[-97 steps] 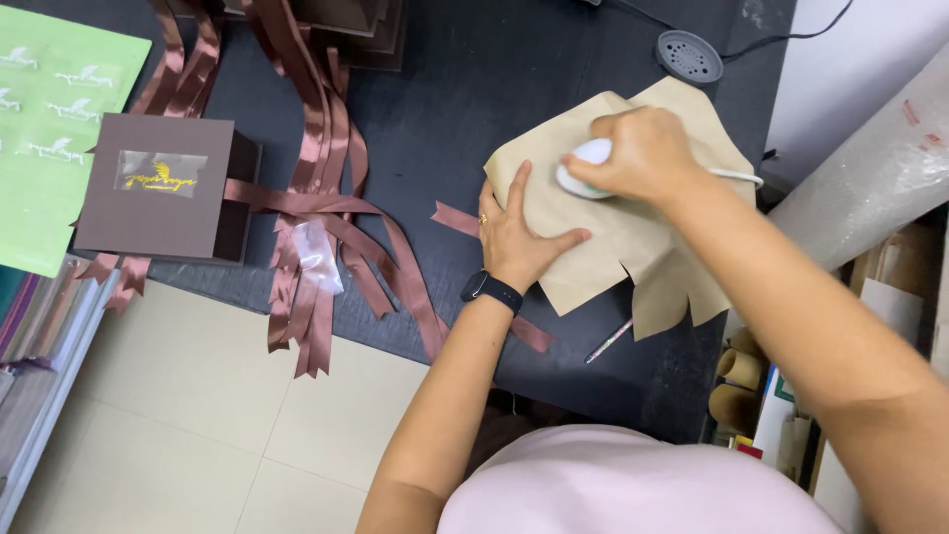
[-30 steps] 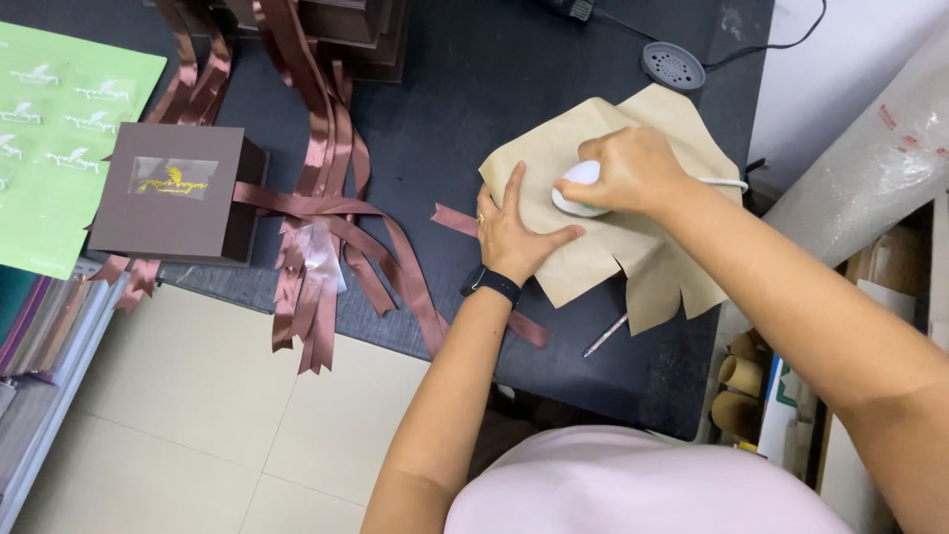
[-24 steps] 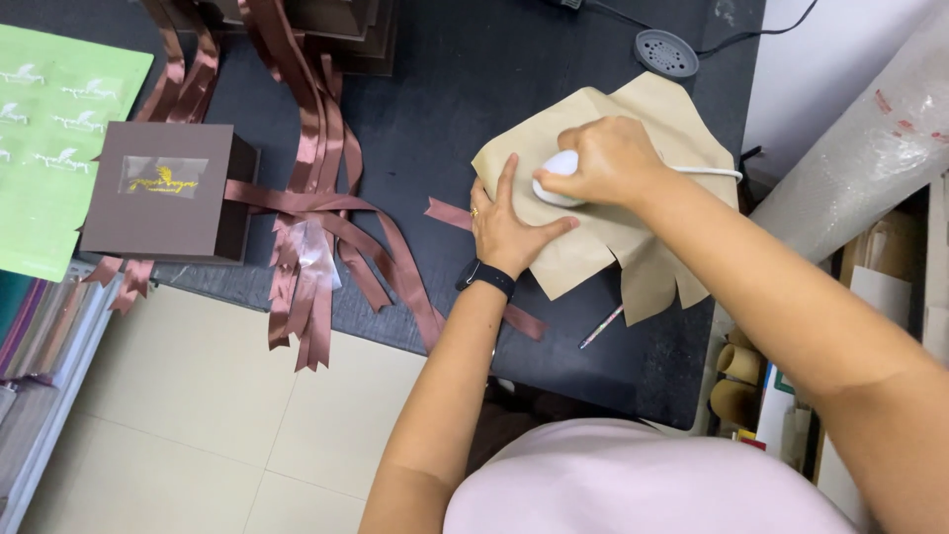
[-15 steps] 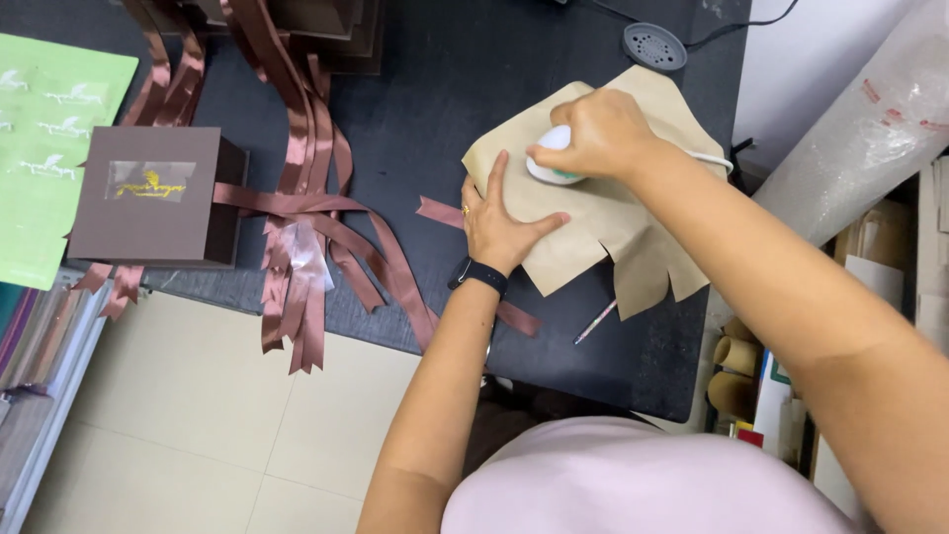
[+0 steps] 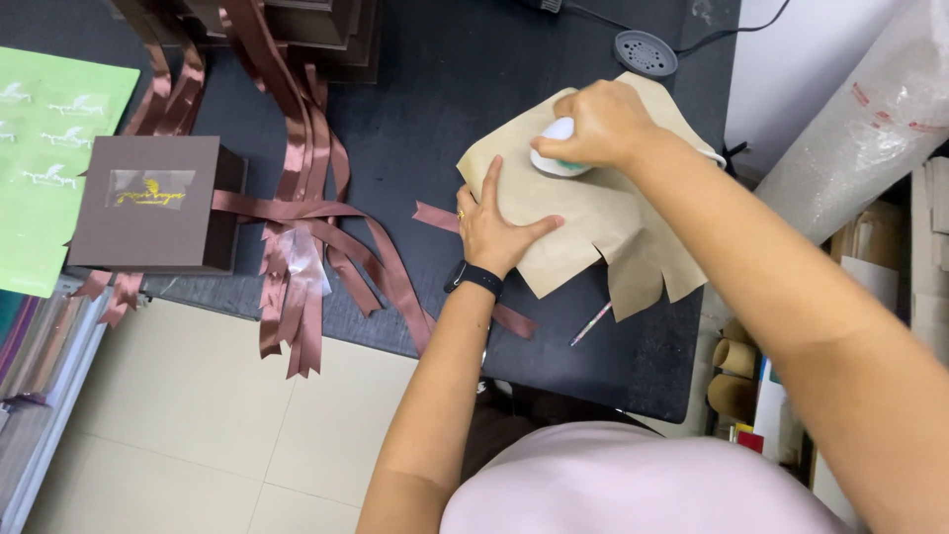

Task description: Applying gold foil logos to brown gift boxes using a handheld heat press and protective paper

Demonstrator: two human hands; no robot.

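A sheet of tan kraft paper [image 5: 613, 222] with cut flaps lies on the dark table [image 5: 465, 89]. My left hand [image 5: 497, 220] presses flat on the paper's left part, fingers spread, a black band on the wrist. My right hand [image 5: 601, 124] grips a small white rounded iron-like device [image 5: 554, 158] and holds it down on the paper near its upper middle. A brown ribbon strip [image 5: 435, 217] pokes out from under the paper at my left hand.
A brown gift box [image 5: 153, 203] with a gold emblem sits left, with several brown ribbons [image 5: 316, 237] draped over the table edge. A green sticker sheet [image 5: 44, 148] lies far left. A round grey puck [image 5: 645, 49] with a cable, a pen [image 5: 590, 323] and a bubble-wrap roll [image 5: 860, 129] are nearby.
My right hand has slid the white device a little up and left across the paper while my left hand stayed pressed on it. The view has shifted slightly.
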